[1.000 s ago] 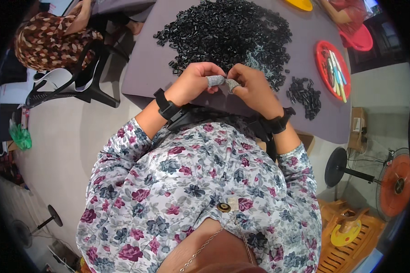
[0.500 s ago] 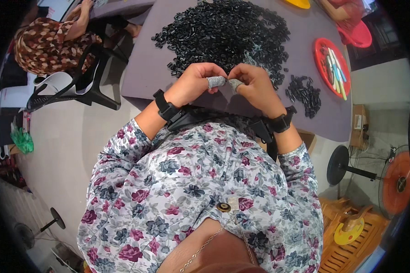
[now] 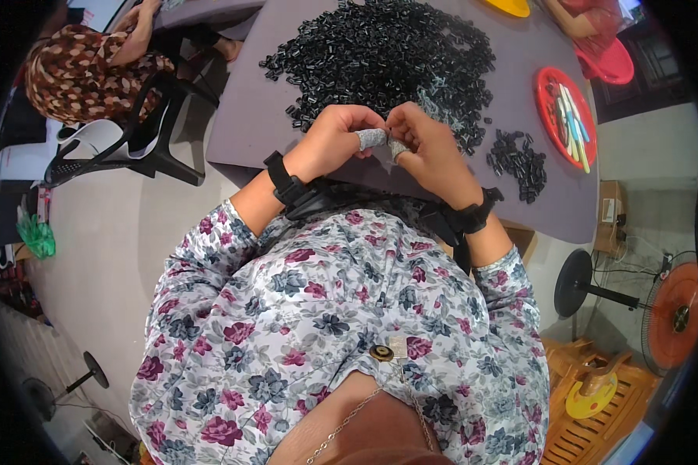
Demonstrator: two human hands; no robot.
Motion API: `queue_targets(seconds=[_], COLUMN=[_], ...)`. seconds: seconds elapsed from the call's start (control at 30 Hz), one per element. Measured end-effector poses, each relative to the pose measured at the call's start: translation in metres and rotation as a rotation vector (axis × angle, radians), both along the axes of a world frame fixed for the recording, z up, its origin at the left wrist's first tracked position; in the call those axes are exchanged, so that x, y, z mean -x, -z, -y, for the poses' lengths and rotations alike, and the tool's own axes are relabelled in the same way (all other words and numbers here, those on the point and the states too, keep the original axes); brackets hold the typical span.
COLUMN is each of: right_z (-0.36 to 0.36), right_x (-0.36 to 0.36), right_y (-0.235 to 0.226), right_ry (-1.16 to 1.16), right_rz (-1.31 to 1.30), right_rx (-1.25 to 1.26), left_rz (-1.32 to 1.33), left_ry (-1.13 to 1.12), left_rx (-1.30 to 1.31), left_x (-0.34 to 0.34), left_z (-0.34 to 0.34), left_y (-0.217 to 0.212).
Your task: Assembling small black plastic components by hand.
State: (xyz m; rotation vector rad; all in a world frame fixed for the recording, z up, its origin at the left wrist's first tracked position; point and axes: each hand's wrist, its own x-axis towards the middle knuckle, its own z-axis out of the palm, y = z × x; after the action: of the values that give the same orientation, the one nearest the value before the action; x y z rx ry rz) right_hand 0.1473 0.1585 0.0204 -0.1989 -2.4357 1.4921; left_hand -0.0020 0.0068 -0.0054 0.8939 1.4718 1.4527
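My left hand and my right hand meet fingertip to fingertip over the near edge of the table. Both are closed in a pinch, and a grey wrap covers each thumb. Whatever the fingers grip is too small and too covered to name. Just beyond my hands spreads a large pile of small black pieces, with some pale grey bits at its near right side. To the right of my right hand lies a smaller heap of black pieces.
A grey-purple cloth covers the table. Toward its right edge sits a red tray holding several long-handled tools. One person sits on a black chair at left, another at far right. A standing fan is at right.
My right hand has turned slightly, its thumb dropping a little lower and its fingers shifting at the meeting point. The left hand stays nearly still.
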Motion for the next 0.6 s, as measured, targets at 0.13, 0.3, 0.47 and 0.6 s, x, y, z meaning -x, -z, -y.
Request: queue_targets(seconds=[0.13,0.3,0.47,0.6], right_z=[-0.0014,0.0020,-0.0011,-0.0048], right_x=[0.0000,-0.0016,0.0002,0.0006], right_y=[-0.0005,-0.0051,-0.0038,0.0000], right_ry=[0.036,0.033,0.004,-0.026], right_rz=[0.057,0.059,0.072,0.066], right_rx=[0.087,0.020,0.169,0.366], left_rz=[-0.017,0.012,-0.019,-0.036], left_ry=[0.049,0.012,0.014,0.037], left_rx=[0.032,0.044,-0.038,-0.092], left_x=[0.0023,-0.0016,-0.0035,-0.0046], left_z=[0.0013,0.0012,0.0016,0.0023], left_y=[0.0005,0.0009,0.0052,0.0021])
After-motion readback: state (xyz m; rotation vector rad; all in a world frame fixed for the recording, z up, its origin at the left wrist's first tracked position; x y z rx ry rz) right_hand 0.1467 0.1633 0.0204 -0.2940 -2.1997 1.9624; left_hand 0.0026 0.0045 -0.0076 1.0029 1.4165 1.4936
